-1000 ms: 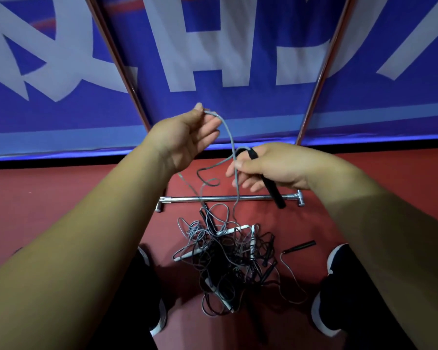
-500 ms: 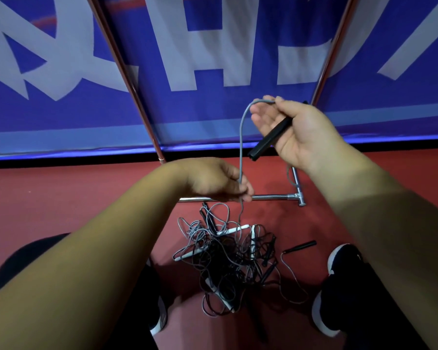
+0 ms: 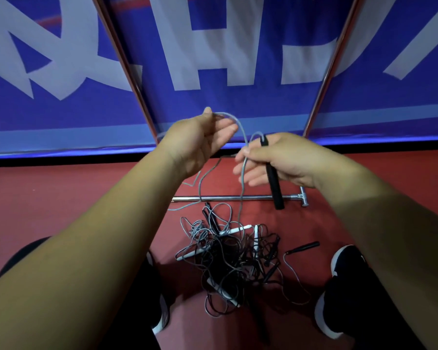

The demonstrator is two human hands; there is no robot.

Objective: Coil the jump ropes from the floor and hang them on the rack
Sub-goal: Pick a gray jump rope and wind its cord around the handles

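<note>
A tangled pile of jump ropes (image 3: 228, 256), grey and black cords with white and black handles, lies on the red floor between my feet. My right hand (image 3: 283, 160) grips a black handle (image 3: 273, 183) that points down, and its grey cord (image 3: 242, 183) runs over my fingers. My left hand (image 3: 200, 142) pinches a loop of that same grey cord at chest height. The cord drops from both hands into the pile. The rack's chrome base bar (image 3: 238, 198) lies just beyond the pile, with two slanted poles (image 3: 127, 72) rising from it.
A blue banner wall (image 3: 238, 46) with white letters stands behind the rack. A loose black handle (image 3: 304, 247) lies right of the pile. My black shoes (image 3: 339, 286) flank the pile on both sides.
My left hand rose from the base bar up to chest height with a loop of grey cord. My right hand came down and inward with the black handle, now pointing downward.
</note>
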